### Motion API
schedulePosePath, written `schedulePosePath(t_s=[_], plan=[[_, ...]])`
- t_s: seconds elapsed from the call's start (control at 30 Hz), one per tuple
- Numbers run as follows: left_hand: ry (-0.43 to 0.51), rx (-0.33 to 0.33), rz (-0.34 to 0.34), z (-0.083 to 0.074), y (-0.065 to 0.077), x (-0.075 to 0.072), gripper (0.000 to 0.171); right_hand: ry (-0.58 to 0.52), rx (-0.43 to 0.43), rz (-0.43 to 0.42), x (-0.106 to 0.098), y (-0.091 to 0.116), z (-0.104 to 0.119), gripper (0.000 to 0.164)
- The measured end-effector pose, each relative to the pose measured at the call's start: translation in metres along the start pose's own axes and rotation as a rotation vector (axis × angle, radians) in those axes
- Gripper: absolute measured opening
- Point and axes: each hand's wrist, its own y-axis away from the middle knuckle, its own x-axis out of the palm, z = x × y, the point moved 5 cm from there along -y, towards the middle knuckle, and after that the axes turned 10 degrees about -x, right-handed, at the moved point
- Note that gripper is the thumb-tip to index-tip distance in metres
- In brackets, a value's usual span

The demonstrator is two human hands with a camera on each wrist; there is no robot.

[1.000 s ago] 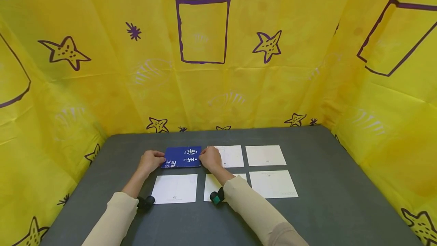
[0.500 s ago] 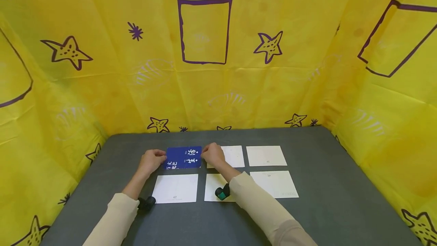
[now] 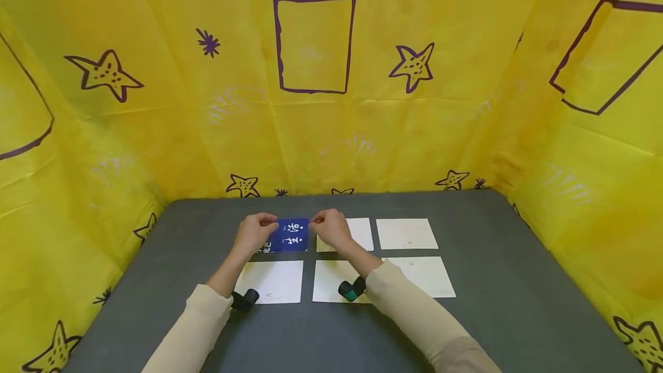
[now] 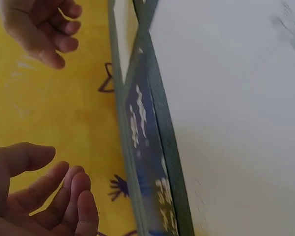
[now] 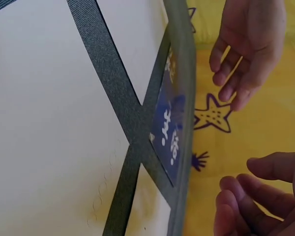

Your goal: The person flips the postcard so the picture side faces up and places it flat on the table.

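Note:
A blue postcard (image 3: 294, 235) with white characters lies flat at the back left of several cards. My left hand (image 3: 252, 232) hovers over its left part, hiding that end in the head view. Above the gap at its right edge is my right hand (image 3: 333, 230), which partly covers a white card (image 3: 361, 233). In the left wrist view my left hand (image 4: 49, 196) has loosely bent fingers with nothing between them. The right wrist view shows my right hand (image 5: 260, 196) likewise raised off the blue postcard (image 5: 166, 130), thumb apart from fingers.
White cards lie in two rows on the dark grey table (image 3: 497, 281): one at back right (image 3: 406, 233), with a front left card (image 3: 274, 282), a front middle card (image 3: 331, 282) and a front right card (image 3: 425, 276). A yellow patterned cloth (image 3: 311, 131) encloses the table's back and sides.
Both hands were at the blue postcard's side edges and have come up off it. The left hand has moved right, over the postcard; the right hand has shifted slightly right and away.

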Motion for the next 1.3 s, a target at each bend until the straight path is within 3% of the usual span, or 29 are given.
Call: schedulePosePath(t_s=[0.43,0.83,1.0,1.3], plan=[[0.043,0.04,0.031,-0.04,0.003,0.033,0.028,0.05,-0.02,-0.082,-0.037,0.007,-0.019,0.014],[0.007,0.002,0.09,-0.043,0.005,0.066,0.023,0.076,0.017,-0.088,-0.062,0.018,-0.041,0.017],[-0.042,0.003,0.087,-0.045,0.006,0.073,0.022,0.135,0.052,-0.071,-0.067,0.022,-0.058,0.02],[-0.036,-0.005,0.108,-0.044,0.005,0.085,0.022,0.189,0.122,-0.037,-0.073,0.029,-0.076,0.026]])
